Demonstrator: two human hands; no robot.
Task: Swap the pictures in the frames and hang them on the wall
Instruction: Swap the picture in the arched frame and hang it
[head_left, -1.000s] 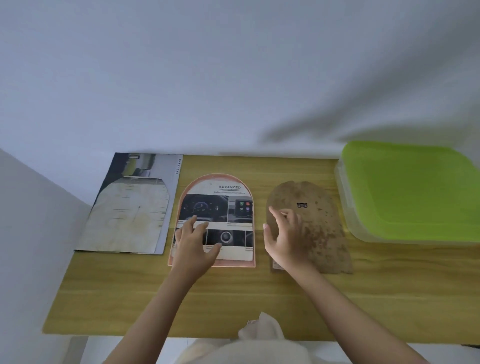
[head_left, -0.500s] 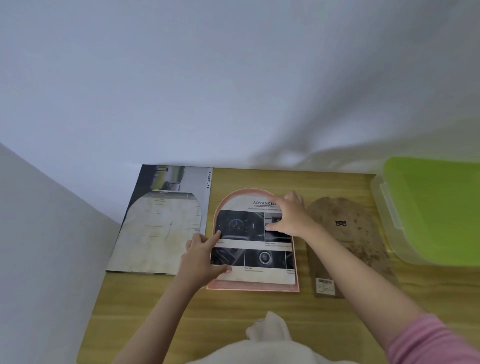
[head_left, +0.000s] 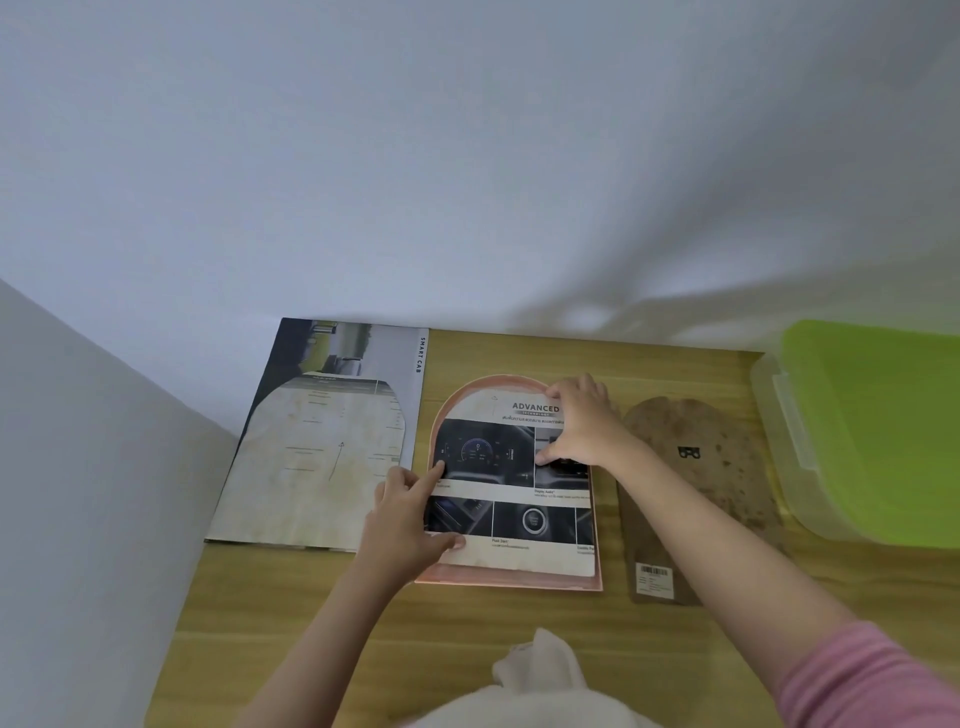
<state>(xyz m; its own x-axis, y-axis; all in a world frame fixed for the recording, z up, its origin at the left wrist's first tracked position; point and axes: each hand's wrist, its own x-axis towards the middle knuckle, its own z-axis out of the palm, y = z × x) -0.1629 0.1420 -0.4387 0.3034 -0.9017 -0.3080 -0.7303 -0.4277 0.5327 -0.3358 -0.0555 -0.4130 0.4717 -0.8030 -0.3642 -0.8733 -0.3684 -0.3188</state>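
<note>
An arch-shaped pink frame (head_left: 514, 579) lies flat on the wooden table (head_left: 519, 618). In it sits an arched picture (head_left: 511, 522) of car dashboard photos headed "ADVANCED". My left hand (head_left: 410, 514) presses its forefinger and thumb on the picture's left edge. My right hand (head_left: 584, 423) rests on the picture's upper right part, fingers over the frame's curved top. To the right lies a brown arch-shaped backing board (head_left: 696, 499) with a small hanger and a barcode label. To the left lies a magazine (head_left: 343, 353) with a pale arched sheet (head_left: 322, 462) on it.
A clear plastic box with a green lid (head_left: 883, 431) stands at the table's right end. White walls rise behind the table and on the left. A white cloth (head_left: 540, 675) shows at the bottom edge.
My right hand left the brown backing board and moved left onto the picture's upper right. My left hand slid to the picture's left edge. The camera view shifted left.
</note>
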